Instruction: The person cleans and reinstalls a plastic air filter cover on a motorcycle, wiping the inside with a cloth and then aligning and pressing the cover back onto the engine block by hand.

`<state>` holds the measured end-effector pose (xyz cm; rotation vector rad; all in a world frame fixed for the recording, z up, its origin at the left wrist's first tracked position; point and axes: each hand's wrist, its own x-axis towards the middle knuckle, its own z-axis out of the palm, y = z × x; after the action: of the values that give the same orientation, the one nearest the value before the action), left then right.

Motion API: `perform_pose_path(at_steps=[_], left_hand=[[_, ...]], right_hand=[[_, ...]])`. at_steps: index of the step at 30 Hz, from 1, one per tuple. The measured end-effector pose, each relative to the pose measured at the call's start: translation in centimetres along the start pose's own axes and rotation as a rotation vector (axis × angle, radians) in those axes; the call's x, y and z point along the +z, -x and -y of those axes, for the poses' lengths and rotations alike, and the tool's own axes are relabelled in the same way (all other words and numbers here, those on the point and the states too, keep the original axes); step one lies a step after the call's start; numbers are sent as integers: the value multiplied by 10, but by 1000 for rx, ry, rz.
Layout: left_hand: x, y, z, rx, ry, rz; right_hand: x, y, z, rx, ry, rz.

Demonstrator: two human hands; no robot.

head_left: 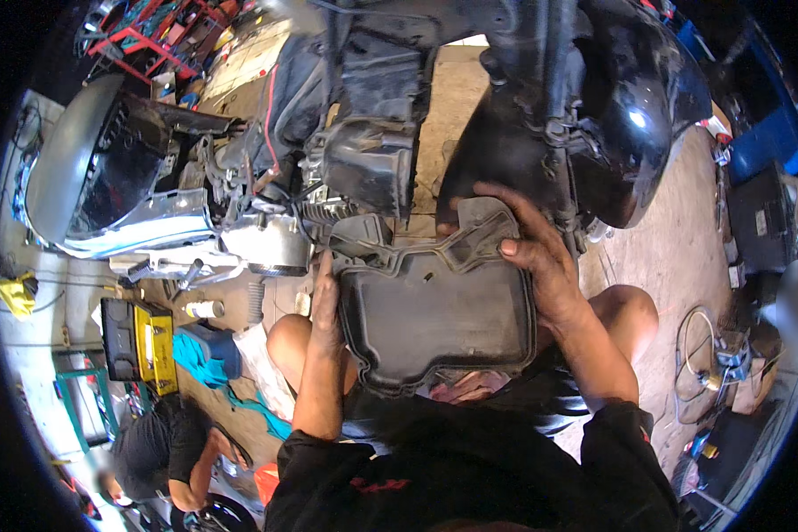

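Between my two hands is a shallow black plastic cover (439,310) with a raised rim and two flared lobes at its far end. My left hand (326,306) presses against its left edge, fingers close together and pointing away from me. The right hand (545,270) grips the right lobe and edge, thumb on top and fingers curled round the far side. The cover is held above my lap. Just beyond it stands a partly stripped scooter (368,151), its dark frame and body parts exposed.
Left of me are a yellow and black toolbox (155,341), a teal cloth (199,355) and a white bottle (204,309). Another person (164,452) crouches at the lower left. A coiled hose (696,341) lies at right, near a dark case (762,217). A red rack (142,40) stands far left.
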<state>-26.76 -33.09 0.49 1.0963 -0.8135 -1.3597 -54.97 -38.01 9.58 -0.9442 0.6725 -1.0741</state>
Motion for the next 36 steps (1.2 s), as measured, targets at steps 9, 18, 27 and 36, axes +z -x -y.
perform_pose_path(at_steps=[9, 18, 27, 36], left_hand=[[8, -11, -17, 88, -191, 32], [6, -11, -22, -5, 50, 35], [3, -13, -25, 21, 61, 61], [1, -11, -29, -4, -79, 9]], right_hand=[[11, -2, -15, 3, 164, -133], [19, -4, -24, 3, 291, -205], [12, -6, -30, -30, 436, -198], [10, -6, -32, -42, 406, -186]])
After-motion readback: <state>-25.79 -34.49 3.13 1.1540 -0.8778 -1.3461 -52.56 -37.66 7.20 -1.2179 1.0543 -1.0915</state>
